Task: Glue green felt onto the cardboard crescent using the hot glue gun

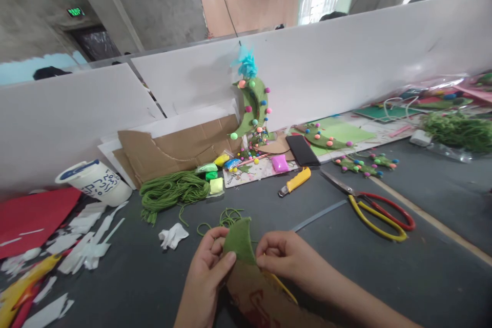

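Observation:
My left hand (211, 264) grips a curved cardboard piece (255, 294) whose upper tip bears a green covering (240, 241). The thumb presses on the front of this covering, with the fingers behind its left edge. Closed in a pinch, my right hand (282, 253) is at the right edge of the green part, where a short bit of green strand shows by the fingertips. Loose loops of green yarn (230, 215) lie on the table just behind the tip. Something yellow, partly hidden, lies under the cardboard below my right hand.
Scissors (361, 197), a yellow utility knife (295, 182) and a phone (302, 150) lie ahead. A green yarn skein (175, 189), paper cup (98, 182) and paper scraps (88, 246) are leftward. A decorated green crescent (249, 107) stands before the white partition (346, 56).

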Motion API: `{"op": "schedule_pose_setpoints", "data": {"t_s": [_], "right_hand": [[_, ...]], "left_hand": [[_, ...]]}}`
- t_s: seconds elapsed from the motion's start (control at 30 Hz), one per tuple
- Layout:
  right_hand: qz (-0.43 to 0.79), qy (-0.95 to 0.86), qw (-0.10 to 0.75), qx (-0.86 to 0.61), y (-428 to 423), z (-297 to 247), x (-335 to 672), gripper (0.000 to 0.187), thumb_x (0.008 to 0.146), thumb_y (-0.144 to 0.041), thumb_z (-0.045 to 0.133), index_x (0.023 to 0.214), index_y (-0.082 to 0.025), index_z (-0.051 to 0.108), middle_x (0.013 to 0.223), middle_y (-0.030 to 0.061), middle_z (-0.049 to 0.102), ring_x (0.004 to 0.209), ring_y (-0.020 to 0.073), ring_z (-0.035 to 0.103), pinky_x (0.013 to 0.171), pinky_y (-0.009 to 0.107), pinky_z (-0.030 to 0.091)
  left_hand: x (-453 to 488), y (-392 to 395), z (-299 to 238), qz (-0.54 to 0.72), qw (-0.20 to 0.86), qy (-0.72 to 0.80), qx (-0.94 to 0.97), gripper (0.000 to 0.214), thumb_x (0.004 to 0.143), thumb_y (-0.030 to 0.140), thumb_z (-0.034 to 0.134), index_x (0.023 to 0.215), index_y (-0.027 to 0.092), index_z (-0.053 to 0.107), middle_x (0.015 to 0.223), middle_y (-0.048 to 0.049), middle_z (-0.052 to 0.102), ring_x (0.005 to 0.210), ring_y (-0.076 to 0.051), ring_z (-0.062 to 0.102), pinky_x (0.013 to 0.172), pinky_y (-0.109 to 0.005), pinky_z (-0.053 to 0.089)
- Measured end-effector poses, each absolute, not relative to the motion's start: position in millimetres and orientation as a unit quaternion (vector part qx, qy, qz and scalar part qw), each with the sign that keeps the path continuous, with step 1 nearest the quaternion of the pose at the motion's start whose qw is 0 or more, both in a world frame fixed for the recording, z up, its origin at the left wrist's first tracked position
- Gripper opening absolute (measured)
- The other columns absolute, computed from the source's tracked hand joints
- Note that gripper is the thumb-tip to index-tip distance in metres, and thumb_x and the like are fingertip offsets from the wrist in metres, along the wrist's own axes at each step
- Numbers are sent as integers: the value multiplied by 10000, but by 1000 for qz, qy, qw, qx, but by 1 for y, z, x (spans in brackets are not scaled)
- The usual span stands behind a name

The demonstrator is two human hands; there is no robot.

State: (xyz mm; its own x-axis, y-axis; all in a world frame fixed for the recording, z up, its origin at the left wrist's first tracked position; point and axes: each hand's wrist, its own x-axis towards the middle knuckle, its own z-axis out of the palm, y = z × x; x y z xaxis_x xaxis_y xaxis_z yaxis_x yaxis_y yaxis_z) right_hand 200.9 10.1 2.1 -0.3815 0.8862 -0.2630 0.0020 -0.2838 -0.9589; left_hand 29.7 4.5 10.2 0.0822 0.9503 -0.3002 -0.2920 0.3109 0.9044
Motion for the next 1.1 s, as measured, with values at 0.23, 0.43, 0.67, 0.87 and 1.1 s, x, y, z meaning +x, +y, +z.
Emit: {"op": "schedule_pose_setpoints", "data": {"t_s": [0.23, 0.43, 0.67, 0.87, 1.1], "right_hand": [[537, -556, 370, -516, 6, 6, 195, 93, 726, -126, 554, 650, -174, 578, 483, -96, 350, 481, 85, 316, 481, 205, 235], [492, -614, 369, -495, -6, 10, 187, 113, 796, -164, 540, 733, -181, 632, 540, -60, 502, 507, 105, 456, 508, 194, 323], [490, -650, 386, -435, -10, 7, 181, 129, 801, -157, 543, 718, -187, 636, 641, -27, 580, 577, 116, 500, 553, 192, 369], [387, -689, 412, -454, -1, 8, 193, 122, 775, -110, 597, 722, -207, 651, 690, -17, 608, 666, 133, 550, 632, 205, 385], [382, -676, 397, -490, 1, 6, 195, 135, 728, -73, 608, 669, -193, 594, 656, -34, 584, 621, 118, 518, 584, 189, 365]], "left_hand": [[34, 0, -5, 528, 458, 541, 468, 217, 733, 310, 713, 873, 232, 567, 1081, -42, 590, 955, -192, 612, 790, -259, 483], [39, -4, -4, 538, 558, 469, 423, 374, 621, 441, 789, 874, 208, 644, 1151, -96, 603, 1093, -290, 576, 877, -334, 483], [36, -7, 8, 482, 752, 377, 243, 316, 715, 269, 665, 1020, 187, 674, 1056, -118, 725, 923, -303, 676, 794, -382, 505], [30, -5, 17, 429, 805, 327, 246, 438, 725, 271, 573, 1149, 185, 643, 958, -98, 749, 761, -288, 705, 630, -331, 508], [25, 1, -4, 409, 821, 300, 262, 537, 678, 321, 608, 1191, 163, 637, 1019, -125, 739, 1020, -355, 641, 877, -425, 456]]}}
